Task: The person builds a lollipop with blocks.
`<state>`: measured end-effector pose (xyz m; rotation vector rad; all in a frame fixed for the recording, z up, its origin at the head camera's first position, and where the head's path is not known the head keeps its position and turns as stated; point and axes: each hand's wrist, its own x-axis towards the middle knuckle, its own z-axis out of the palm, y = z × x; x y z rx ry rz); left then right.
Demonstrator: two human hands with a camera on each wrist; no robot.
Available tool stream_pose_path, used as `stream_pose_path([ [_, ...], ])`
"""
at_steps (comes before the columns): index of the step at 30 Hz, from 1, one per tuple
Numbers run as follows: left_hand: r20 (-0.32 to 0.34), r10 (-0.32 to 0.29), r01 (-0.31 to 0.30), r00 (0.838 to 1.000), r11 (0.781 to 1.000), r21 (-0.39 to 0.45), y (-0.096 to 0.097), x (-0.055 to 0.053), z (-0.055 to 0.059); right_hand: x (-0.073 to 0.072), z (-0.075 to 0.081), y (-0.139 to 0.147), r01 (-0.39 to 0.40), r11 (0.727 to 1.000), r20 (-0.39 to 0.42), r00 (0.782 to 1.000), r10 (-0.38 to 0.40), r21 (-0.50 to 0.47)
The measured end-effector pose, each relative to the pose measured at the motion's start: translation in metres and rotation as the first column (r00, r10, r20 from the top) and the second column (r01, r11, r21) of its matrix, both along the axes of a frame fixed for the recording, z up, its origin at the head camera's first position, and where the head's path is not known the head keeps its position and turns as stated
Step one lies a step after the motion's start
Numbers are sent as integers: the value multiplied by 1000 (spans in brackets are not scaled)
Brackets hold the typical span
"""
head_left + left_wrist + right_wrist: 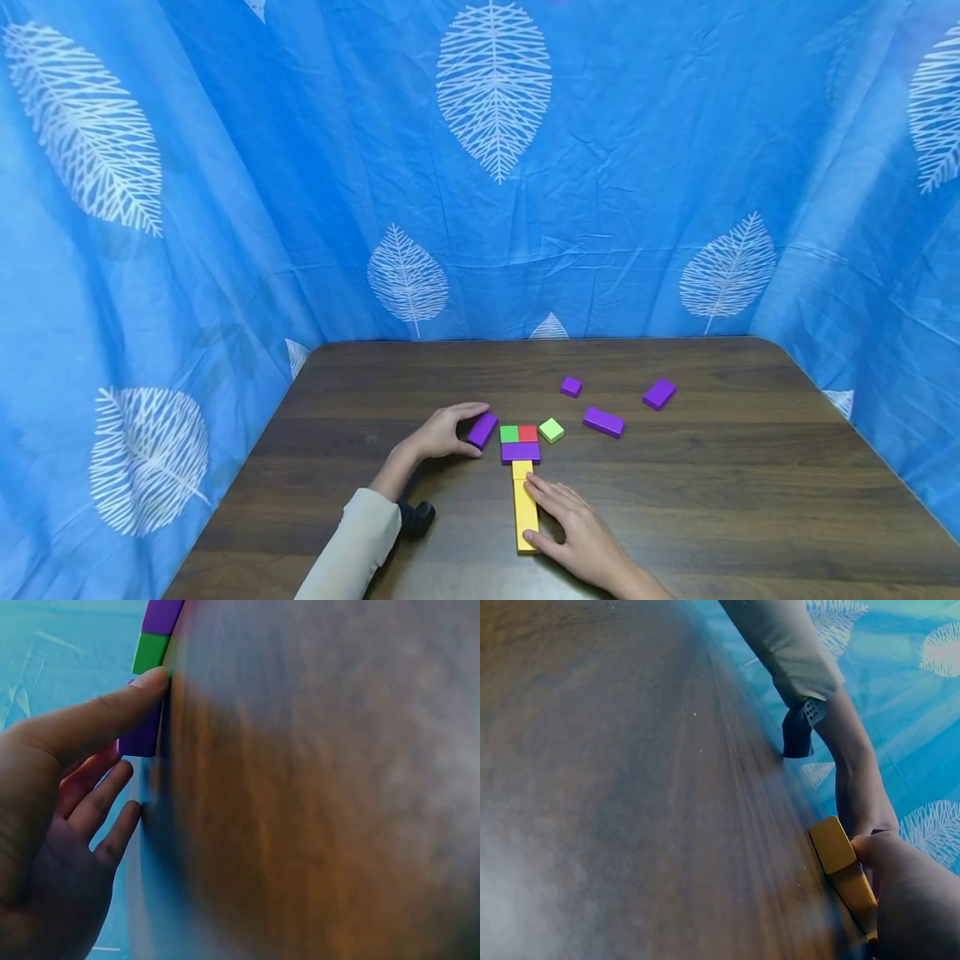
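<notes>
My left hand (438, 433) holds a purple block (482, 431), fingers at its far end and thumb at its near end. In the left wrist view the thumb crosses over that purple block (141, 735). My right hand (577, 529) rests with fingertips and thumb against a long yellow block (526, 521). A small yellow block (522, 470) adjoins its far end. Beyond it lies a purple block (521, 452), crosswise, with a green block (509, 433) and a red block (528, 433) side by side behind it.
A light green block (551, 430) lies just right of the red one. Farther right are a small purple block (571, 387) and two larger purple blocks, one nearer (603, 422) and one farther right (659, 394). Blue leaf-patterned cloth (495, 250) hangs around the wooden table (735, 500).
</notes>
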<state>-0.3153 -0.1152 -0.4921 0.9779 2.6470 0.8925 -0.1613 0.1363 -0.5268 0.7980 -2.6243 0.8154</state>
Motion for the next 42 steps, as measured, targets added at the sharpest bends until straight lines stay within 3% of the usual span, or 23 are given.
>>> stream_pose_path([
  [5, 15, -3, 3, 1000, 1000, -13, 1, -1, 0, 0, 0, 0, 2, 1000, -3, 1000, -2, -2],
  [8, -18, 16, -16, 1000, 1000, 6, 3, -1, -2, 0, -1, 0, 3, 1000, -1, 1000, -3, -3],
  [13, -108, 139, -129, 984, 987, 96, 11, 4, -9, -1, -1, 0, 4, 1000, 11, 1000, -4, -3],
  [17, -123, 253, -235, 959, 961, 145, 21, 12, -15, -2, -1, 1, 8, 1000, 7, 1000, -8, -2],
  [21, -126, 308, -285, 943, 943, 171, 26, 19, -18, -2, -1, 1, 7, 1000, 11, 1000, -7, -5],
  [24, -98, 307, -285, 947, 939, 194, 24, 22, -20, -2, -1, 1, 2, 1000, 13, 1000, -2, -5],
  [31, 80, 263, -275, 962, 919, 281, 12, 25, -19, -2, -3, 0, 0, 1000, -9, 1000, 0, -4],
  [42, 103, 218, -236, 971, 944, 230, 11, 18, -20, -3, -4, -1, -7, 1000, -43, 999, 7, -17],
])
